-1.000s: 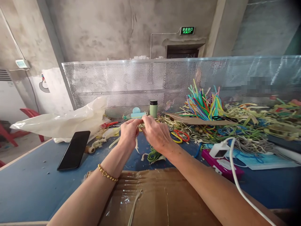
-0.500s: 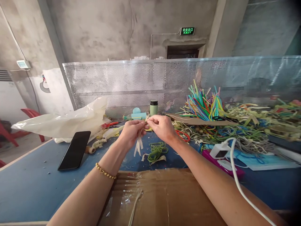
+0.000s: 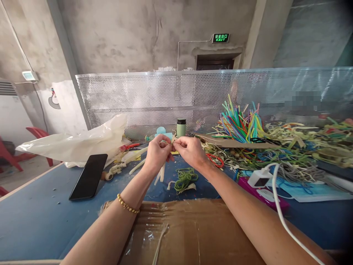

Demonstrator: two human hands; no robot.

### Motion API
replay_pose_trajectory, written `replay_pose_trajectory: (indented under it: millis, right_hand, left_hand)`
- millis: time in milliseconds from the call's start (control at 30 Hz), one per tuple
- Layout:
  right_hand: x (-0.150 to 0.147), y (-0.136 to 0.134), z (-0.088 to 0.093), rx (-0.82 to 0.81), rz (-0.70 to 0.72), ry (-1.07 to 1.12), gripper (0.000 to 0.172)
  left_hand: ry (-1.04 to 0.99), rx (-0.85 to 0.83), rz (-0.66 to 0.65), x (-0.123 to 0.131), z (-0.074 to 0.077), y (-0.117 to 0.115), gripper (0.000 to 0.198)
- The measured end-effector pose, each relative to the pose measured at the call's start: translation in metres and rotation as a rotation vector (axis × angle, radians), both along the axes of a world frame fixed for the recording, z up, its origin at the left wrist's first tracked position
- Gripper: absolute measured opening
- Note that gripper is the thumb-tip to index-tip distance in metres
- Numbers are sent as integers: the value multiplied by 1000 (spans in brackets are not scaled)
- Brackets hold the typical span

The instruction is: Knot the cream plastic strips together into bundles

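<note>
My left hand [image 3: 158, 152] is closed on a bundle of pale cream strips [image 3: 160, 176], whose loose ends hang below its palm. Fingertip to fingertip with it, my right hand [image 3: 191, 150] pinches the top of the same bundle, where short frayed ends [image 3: 174, 137] stick up between the thumbs. Fingers hide the exact spot where the strips are gripped. Below the hands, a tangle of green cord [image 3: 185, 179] lies on the blue tabletop [image 3: 35, 221]. In front of my body is a brown cardboard piece [image 3: 187, 232] covered with clear tape, with a thin pale strip [image 3: 160, 241] on it.
A black phone [image 3: 88, 177] and a cream plastic bag [image 3: 79, 140] lie left. Behind the hands stands a green tumbler [image 3: 181, 127]. Colourful pipe cleaners [image 3: 241, 121] and heaped cords [image 3: 278, 158] fill the right, near a white charger [image 3: 259, 178] with its cable.
My left hand has turned and drawn its fingers in closer to my right fingertips. The hanging strip ends have shifted slightly left and are more covered by the hand.
</note>
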State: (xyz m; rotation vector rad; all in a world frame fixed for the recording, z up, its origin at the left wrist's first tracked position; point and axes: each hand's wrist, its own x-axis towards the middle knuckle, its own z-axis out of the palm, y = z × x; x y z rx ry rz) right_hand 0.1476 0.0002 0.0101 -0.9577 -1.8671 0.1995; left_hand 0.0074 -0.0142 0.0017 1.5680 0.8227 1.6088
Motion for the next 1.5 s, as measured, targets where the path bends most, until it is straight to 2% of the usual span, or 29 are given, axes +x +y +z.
replay_pose_trajectory:
  millis: [133, 233, 400, 533, 667, 867, 1033, 1233, 1367, 1500]
  right_hand:
    - [-1, -9, 1, 268, -145, -234, 20]
    - [-1, -12, 1, 338, -137, -279, 21]
    - [2, -5, 2, 208, -94, -166, 23]
    - [6, 1, 4, 106, -57, -99, 26]
    - [7, 2, 6, 25, -7, -49, 22]
    - [5, 1, 6, -10, -37, -93, 20]
    - [5, 1, 5, -21, -54, -107, 19]
    - [11, 3, 8, -71, -19, -161, 35]
    - [17, 6, 7, -175, 133, -127, 41]
    - [17, 7, 5, -233, 178, -74, 40]
  left_hand:
    - [48, 4, 33, -1, 1, 0, 7]
    - [94, -1, 42, -3, 0, 2, 5]
    - [148, 0, 43, -5, -2, 3, 10]
    - [112, -53, 2, -4, 1, -1, 11]
    - [110, -99, -64, -3, 3, -4, 12]
    - [186, -139, -92, -4, 1, -4, 21]
    - [223, -131, -126, -3, 2, -5, 15]
    - [186, -128, 5, -8, 2, 0, 22]
    - [365, -76, 110, -10, 3, 0, 22]
    - [578, -40, 102, -6, 4, -5, 16]
